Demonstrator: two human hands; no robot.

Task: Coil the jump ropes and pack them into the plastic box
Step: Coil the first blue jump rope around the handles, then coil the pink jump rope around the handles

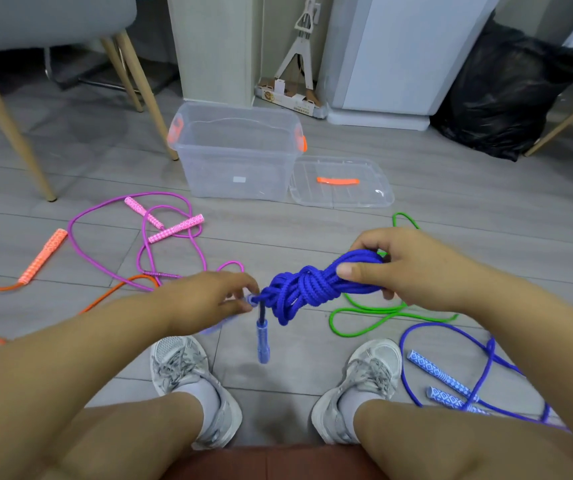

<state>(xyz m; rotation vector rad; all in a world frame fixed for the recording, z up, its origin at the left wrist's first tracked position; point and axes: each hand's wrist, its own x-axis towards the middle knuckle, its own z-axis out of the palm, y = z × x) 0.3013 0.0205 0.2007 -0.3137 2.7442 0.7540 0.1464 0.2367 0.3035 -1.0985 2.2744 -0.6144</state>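
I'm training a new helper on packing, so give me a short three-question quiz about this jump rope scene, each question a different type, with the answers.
1. Fill in: the lid lies on the floor to the ___ of the plastic box.
2. Which rope does the right hand grip? A green rope, B dark blue rope, C orange rope.
3. True or false: a coiled rope already lies inside the plastic box.
Key: 1 right; 2 B; 3 false.
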